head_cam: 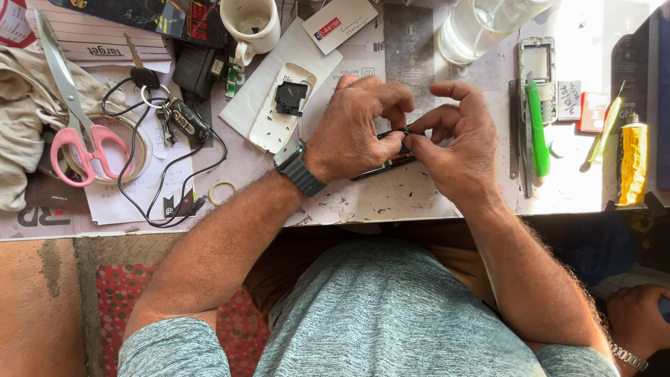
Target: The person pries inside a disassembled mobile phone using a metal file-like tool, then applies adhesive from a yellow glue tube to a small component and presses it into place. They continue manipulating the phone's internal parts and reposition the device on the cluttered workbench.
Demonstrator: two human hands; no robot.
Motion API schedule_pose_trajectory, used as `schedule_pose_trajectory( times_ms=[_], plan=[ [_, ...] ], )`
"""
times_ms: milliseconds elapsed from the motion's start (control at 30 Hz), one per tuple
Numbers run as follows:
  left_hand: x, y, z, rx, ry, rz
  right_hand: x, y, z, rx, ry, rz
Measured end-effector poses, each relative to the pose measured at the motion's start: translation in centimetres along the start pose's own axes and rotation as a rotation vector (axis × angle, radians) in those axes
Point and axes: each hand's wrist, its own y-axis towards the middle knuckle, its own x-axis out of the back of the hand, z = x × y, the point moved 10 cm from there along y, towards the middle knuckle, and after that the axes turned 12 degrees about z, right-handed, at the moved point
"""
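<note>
Left hand (359, 122) and right hand (457, 139) are pinching a small dark phone part (391, 157) over the tabletop (363, 202) (both grips closed on it); steady, even fingertip pressure seems advisable.

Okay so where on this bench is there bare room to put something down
Bare worktop shows along the near edge below the left hand and right hand. The left side is crowded: scissors, tape roll, keys and cable. The right holds a green tool and a yellow tube.
</note>
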Motion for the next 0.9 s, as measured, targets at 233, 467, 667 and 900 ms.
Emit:
schedule_pose_trajectory(
  times_ms=[233, 467, 667, 900],
  plan=[
    [0.2, 0.1, 1.1, 0.070, -0.022, -0.004, -0.2, -0.2, 1.2, 0.045, -0.152, 0.032],
    [-0.2, 0.2, 2.3, 0.150, -0.101, 0.047, -0.7, -1.4, 2.6, 0.082, -0.228, 0.017],
    [-0.1, 0.2, 1.7, 0.109, -0.079, 0.048, -0.6, -1.6, 1.9, 0.022, -0.134, 0.011],
    [-0.6, 0.3, 1.1, 0.084, -0.027, 0.111, 1.0, -1.9, 1.4, 0.087, -0.071, -0.035]
  ],
)
